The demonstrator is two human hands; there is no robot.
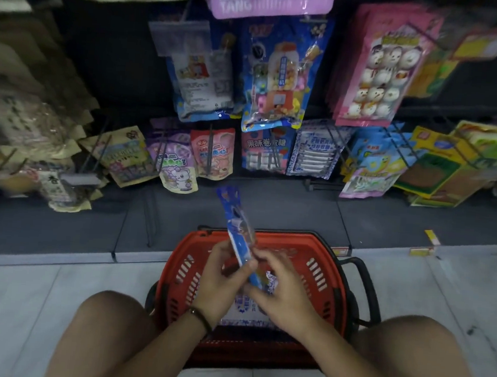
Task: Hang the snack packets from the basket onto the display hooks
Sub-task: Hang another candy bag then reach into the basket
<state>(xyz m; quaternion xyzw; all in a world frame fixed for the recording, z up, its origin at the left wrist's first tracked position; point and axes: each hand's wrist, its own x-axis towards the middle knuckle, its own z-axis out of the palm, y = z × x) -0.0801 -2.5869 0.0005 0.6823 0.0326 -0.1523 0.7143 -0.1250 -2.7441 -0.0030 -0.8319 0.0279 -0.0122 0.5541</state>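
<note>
A red plastic basket sits on the floor between my knees. Above it I hold a blue snack packet edge-on, its top tilted up and to the left. My left hand grips its lower part from the left. My right hand pinches its bottom end from the right. More blue and white packets lie inside the basket under my hands. Matching blue packets hang on the display hooks straight ahead.
Hooks on the dark back wall carry pink packets, purple ones, blue and white ones and yellow-green ones. A dark base shelf runs below them. The basket's black handle sticks out right. Pale floor tiles lie on both sides.
</note>
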